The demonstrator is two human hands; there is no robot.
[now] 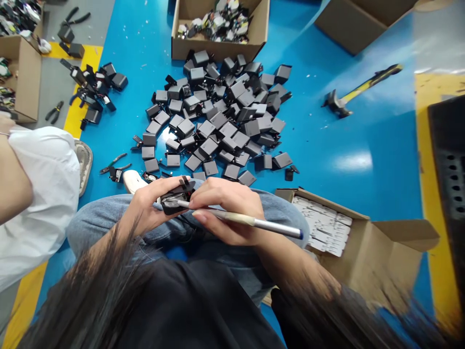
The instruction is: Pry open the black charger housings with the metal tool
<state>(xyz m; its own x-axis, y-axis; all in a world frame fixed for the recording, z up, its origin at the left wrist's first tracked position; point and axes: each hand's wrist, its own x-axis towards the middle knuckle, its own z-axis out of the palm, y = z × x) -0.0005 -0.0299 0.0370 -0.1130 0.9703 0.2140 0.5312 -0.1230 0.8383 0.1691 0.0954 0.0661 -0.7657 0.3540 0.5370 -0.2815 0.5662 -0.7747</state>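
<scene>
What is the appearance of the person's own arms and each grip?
Left grip and right grip are bare human hands, with no gloves seen. The forearms are bare too, without visible cables or markings. Dark hair partly obscures the upper arms and any sleeves.

Our left hand (145,201) curls round the left side of the black casing (169,205); our right hand (232,206) pinches (thumb (201,219) nearer us) just right of it, our left forearm (103,245) and right forearm (294,259) slanting towards it.

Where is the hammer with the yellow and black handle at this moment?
In the head view, the hammer lies at the upper right on the blue floor, right of the heap of grey boxy casings and below a brown cardboard box.
</scene>
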